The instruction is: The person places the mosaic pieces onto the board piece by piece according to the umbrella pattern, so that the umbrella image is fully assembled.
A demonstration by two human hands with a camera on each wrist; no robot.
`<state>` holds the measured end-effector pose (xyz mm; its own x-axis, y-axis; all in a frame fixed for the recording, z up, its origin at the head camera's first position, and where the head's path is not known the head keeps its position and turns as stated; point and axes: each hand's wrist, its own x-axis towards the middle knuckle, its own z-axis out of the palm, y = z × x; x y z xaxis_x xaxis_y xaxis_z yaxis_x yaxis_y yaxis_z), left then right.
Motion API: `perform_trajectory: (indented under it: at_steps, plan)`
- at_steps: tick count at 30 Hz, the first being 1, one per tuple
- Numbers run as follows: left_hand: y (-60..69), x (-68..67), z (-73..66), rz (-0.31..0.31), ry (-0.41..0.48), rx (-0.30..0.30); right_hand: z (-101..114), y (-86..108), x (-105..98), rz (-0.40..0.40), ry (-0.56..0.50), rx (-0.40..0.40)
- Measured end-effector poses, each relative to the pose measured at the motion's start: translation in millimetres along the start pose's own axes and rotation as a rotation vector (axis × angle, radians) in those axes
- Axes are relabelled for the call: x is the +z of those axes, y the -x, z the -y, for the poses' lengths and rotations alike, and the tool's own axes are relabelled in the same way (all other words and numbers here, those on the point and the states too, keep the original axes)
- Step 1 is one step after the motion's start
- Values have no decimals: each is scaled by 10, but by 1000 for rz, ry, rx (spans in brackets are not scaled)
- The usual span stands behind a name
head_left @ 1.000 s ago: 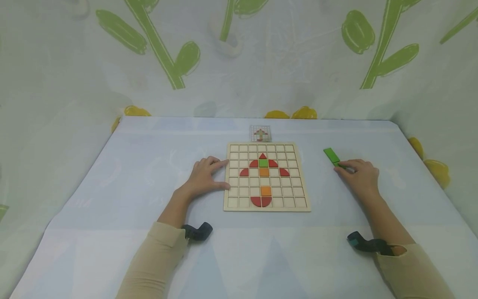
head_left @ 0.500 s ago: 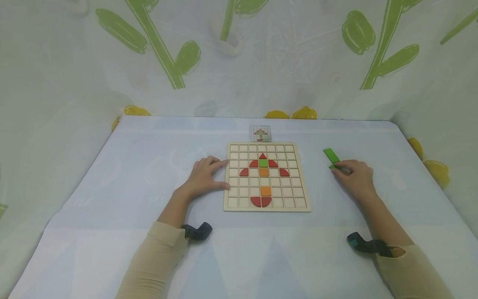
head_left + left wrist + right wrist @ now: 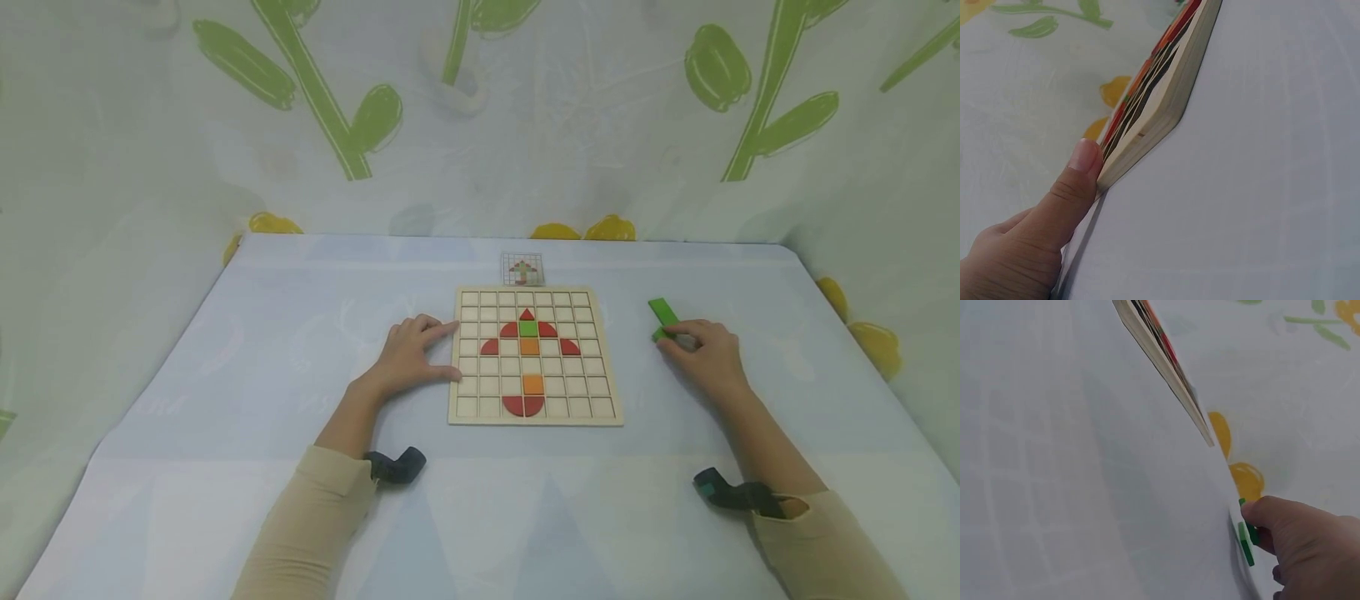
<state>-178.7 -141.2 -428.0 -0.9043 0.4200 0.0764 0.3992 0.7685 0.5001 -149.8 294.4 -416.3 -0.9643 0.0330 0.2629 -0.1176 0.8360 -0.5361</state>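
Observation:
A square wooden grid board [image 3: 468,408] lies on the table, with red, green and orange pieces set in some of its cells. My left hand [image 3: 405,354] rests at the board's left side, thumb and index finger spread apart and touching its edge. To the right of the board, my right hand [image 3: 708,354] pinches a small green tile [image 3: 659,335] between thumb and fingers, partly covering it. Just beyond it lies a longer green strip [image 3: 662,309]; I cannot tell whether that is one piece or two. In the right wrist view, the thumb [image 3: 1266,511] hides part of the green pieces.
A small pattern card [image 3: 522,269] showing a coloured figure on a grid lies behind the board. Behind the table [image 3: 315,275] rises a pale wall covering [image 3: 562,125] with green plants and yellow shapes. Dark curved devices [image 3: 397,465] are worn on both wrists.
My right hand has slid a little to the left with the small green tile, along the near end of the green strip. The left hand and the board keep their place.

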Motion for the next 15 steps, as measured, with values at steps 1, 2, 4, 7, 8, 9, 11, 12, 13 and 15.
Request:
perform_trajectory:
  at_steps: [1, 2, 4, 7, 8, 9, 11, 12, 13, 15]
  plan:
    - [0, -1, 1, 1, 1, -2, 5, -1, 6, -3, -3, -5]
    - [0, -1, 2, 1, 2, -2, 9, -3, 13, -6, -4, -11]
    - [-1, -1, 3, 1, 5, -2, 27, -10, 29, -7, -10, -19]
    - [-1, -4, 3, 1, 5, 0, 70, -19, 51, -2, -18, -38]
    - [-2, -2, 5, 2, 5, 0, 89, -20, 59, -1, -18, -49]
    - [-2, -3, 4, 2, 6, 1, 107, -21, 66, 0, -20, -63]
    - [-2, -2, 5, 5, 6, 1, 139, -25, 83, -3, -21, -107]
    - [-2, -2, 6, 5, 4, 2, 152, -27, 92, -8, -28, -132]
    - [-2, -3, 6, 5, 7, 1, 164, -30, 102, -15, -30, -157]
    - [-3, -4, 7, 5, 10, 0, 180, -41, 128, -27, -35, -202]
